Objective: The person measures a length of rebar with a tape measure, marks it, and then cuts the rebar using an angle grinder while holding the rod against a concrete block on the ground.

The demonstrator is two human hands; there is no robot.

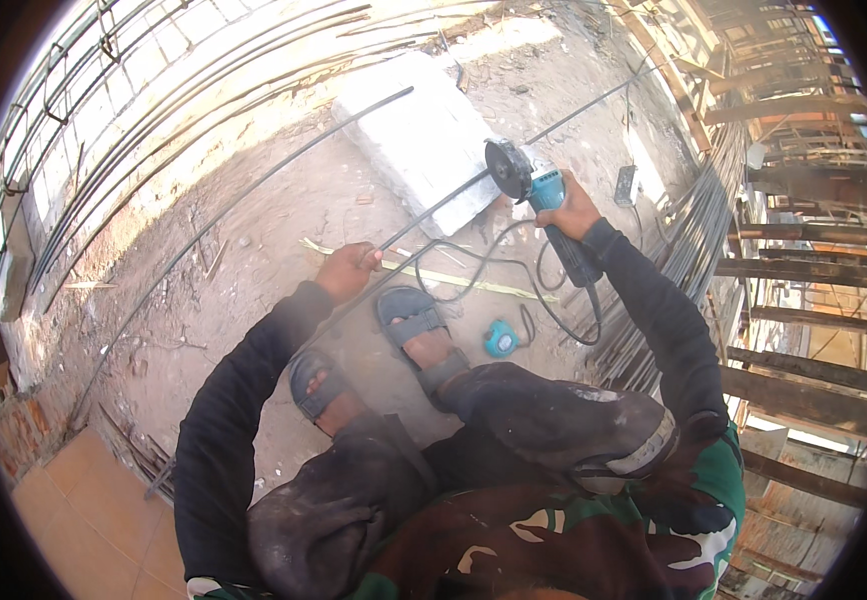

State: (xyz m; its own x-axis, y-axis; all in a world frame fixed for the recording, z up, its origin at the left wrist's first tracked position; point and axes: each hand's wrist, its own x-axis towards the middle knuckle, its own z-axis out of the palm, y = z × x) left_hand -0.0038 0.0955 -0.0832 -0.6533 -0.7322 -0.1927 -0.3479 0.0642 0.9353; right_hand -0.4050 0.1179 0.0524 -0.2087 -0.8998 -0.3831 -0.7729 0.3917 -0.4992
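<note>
My right hand [571, 208] is wrapped round the teal body of an angle grinder [548, 190]. The grinder's dark disc [507, 168] is right at a long steel rebar [441, 203]; whether it touches the bar I cannot tell. My left hand [350, 270] grips the same rebar nearer to me, its fingers closed on it. The bar runs from my left hand over the edge of a white block [422, 130] and on toward the far right. From the grinder's dark rear end a black cord [594, 312] loops over the ground.
A teal tape measure [500, 339] lies by my sandalled feet. Another rebar [254, 205] crosses the ground at left. Bundled bars [692, 235] and a power strip [626, 183] lie at right, beside wooden planks [804, 268]. A rebar cage [79, 75] stands far left.
</note>
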